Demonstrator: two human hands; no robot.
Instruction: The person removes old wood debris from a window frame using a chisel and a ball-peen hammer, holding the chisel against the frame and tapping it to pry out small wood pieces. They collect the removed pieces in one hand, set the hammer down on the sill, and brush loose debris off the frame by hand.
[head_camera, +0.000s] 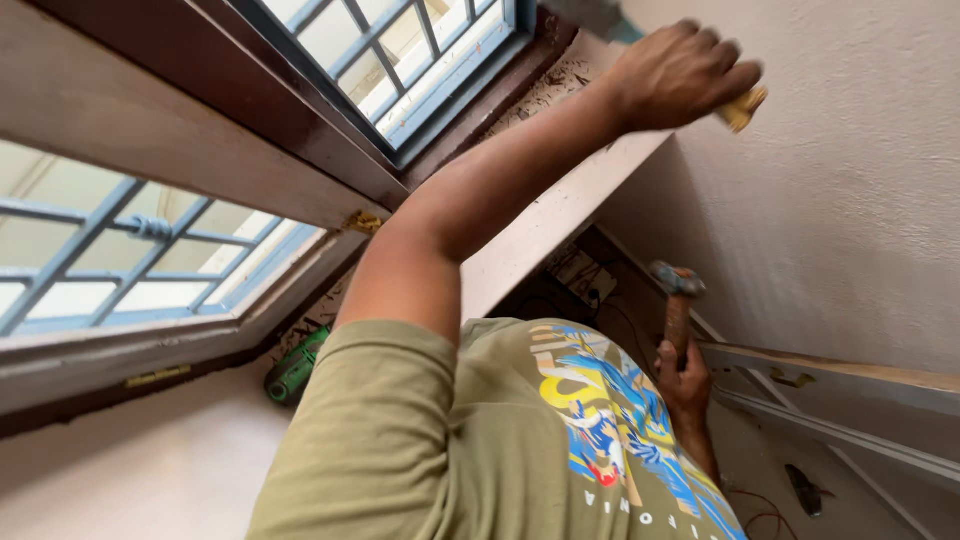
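Observation:
My left hand is raised at the top right, closed around a chisel. The chisel's yellow handle end sticks out below the fist and its grey blade points toward the brown window frame. Lower down on the right, my right hand grips the wooden handle of a hammer, whose metal head points up, close to the white wall. My olive printed T-shirt fills the bottom of the view.
A window with a blue metal grille is at the top, and an open sash is at the left. A green power drill lies below it. At the right are a pale wooden panel, red wires and a dark tool.

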